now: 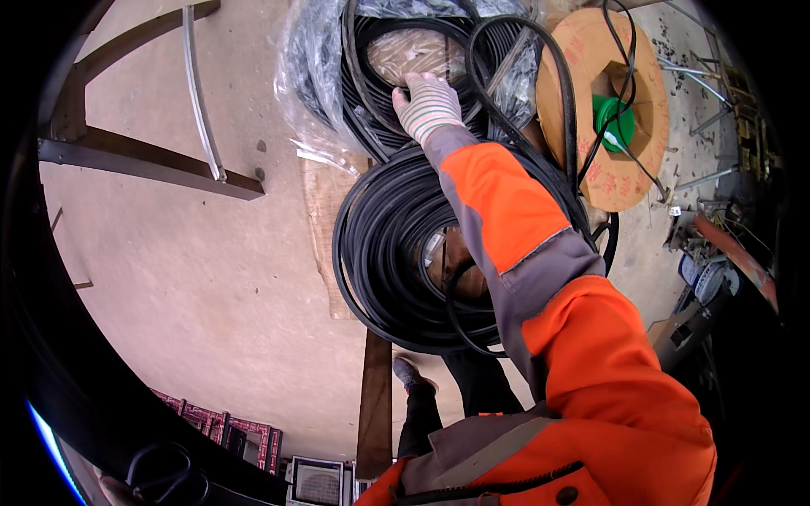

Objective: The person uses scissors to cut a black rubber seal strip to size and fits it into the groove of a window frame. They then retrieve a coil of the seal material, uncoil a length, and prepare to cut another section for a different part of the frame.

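Note:
My right hand (429, 104), in a striped white work glove, reaches out over the far coil of black cable (371, 110). Its thumb is spread to the left and its fingers lie at the coil's inner edge, apart from the thumb; no strand shows clearly gripped in them. The far coil sits partly in clear plastic wrap (305, 67). Nearer to me, beneath my forearm, lies a larger loose coil of black cable (380, 244). A thick cable loop (567, 76) arches up to the right of my hand. My left hand is out of sight.
At the right stands a large cardboard-faced spool (564, 135) with a green core (614, 122) and a thin black cable. A wooden beam (375, 396) runs toward my feet. A brown metal frame (152, 156) stands at the left. Tools and scrap (713, 274) crowd the far right.

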Demonstrator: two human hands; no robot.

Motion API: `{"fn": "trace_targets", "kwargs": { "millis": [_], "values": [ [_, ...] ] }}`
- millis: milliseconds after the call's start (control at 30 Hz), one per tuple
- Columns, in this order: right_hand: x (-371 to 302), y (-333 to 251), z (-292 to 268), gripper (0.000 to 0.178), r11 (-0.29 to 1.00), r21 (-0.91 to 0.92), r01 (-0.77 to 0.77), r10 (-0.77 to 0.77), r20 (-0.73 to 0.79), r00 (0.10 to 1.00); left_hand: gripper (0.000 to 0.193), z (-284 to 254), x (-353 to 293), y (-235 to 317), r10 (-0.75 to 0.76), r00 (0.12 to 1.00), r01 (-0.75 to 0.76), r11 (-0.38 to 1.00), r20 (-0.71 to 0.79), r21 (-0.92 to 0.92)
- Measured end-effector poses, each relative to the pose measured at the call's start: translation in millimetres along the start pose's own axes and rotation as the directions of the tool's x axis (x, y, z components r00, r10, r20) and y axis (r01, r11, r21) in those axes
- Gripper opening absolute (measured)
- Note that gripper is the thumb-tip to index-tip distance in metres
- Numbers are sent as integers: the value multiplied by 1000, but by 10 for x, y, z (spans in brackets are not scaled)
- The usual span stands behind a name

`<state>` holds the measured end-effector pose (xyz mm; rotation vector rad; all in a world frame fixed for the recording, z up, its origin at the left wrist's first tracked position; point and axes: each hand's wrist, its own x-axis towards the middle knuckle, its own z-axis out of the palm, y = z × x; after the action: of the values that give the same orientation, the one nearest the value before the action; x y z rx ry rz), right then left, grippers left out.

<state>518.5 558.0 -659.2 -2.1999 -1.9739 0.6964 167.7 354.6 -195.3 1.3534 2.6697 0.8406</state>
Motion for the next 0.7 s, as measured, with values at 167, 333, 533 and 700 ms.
{"fn": "trace_targets", "kwargs": {
  "millis": [167,333,533,700],
  "values": [
    [425,131,114,46,986,31,-165,135,433,891,50,34,-1,27,-3,1000,3,1000,6,7],
    [586,338,236,47,978,132,-165,83,477,875,51,67,-11,52,-14,1000,14,1000,13,12],
    [538,261,347,44,957,93,-275,241,274,931,52,114,-22,104,-13,1000,13,1000,21,15],
    [454,239,131,45,966,212,-148,42,436,899,52,145,-77,153,-15,999,14,999,29,34]
  ]
}}
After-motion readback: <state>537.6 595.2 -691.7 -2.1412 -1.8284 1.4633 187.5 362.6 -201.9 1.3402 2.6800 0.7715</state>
